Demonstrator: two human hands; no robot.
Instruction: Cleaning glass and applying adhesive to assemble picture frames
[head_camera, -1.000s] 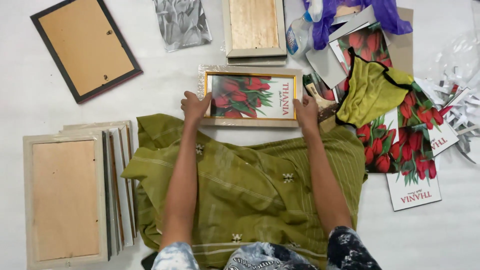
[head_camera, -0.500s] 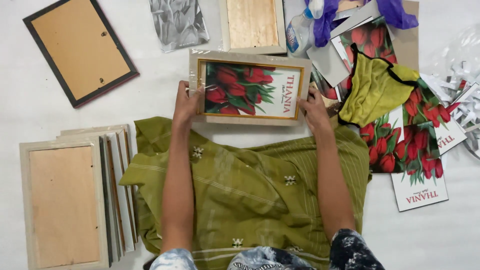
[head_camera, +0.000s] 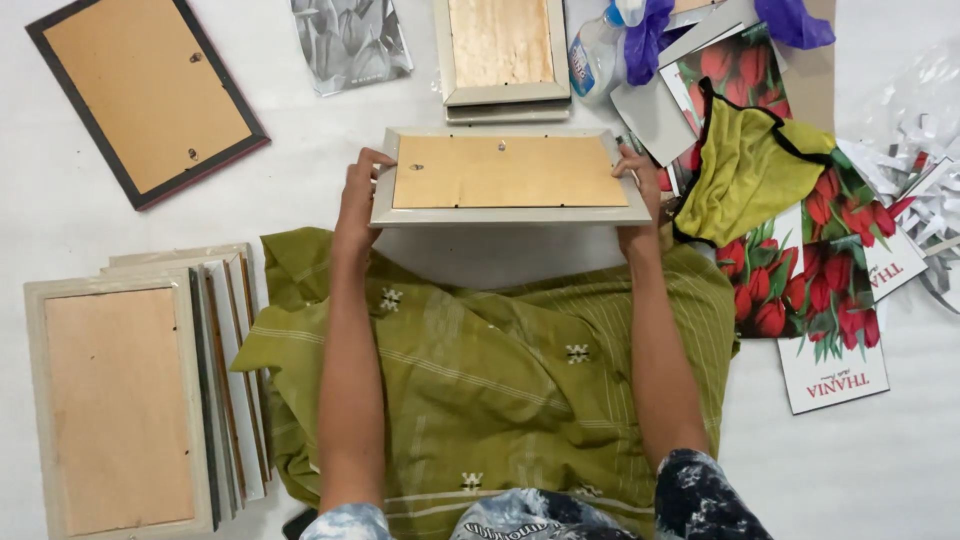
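Holding the light grey picture frame (head_camera: 510, 172) by its two short ends, both hands are up over the white floor, just beyond the far edge of the green cloth (head_camera: 500, 370) spread across the lap. The left hand (head_camera: 357, 195) clasps the left end, fingers curled round the rim; the right hand (head_camera: 640, 185) clasps the right end the same way. And here's the change: half a second ago the tulip print faced up, now the frame is flipped and the tan backing board shows, with what looks like a small hanger near its top edge, though that's too small to be sure.

Just past the frame, toward the far edge of the floor, another frame (head_camera: 500, 50) lies back-up on a second one. A black-rimmed frame (head_camera: 145, 90) sits at the far left corner, and a stack of frames (head_camera: 130, 390) lies near the left edge. To the right, a yellow cleaning cloth (head_camera: 745, 170) rests on tulip prints (head_camera: 810, 280), with a spray bottle (head_camera: 597, 50) behind.
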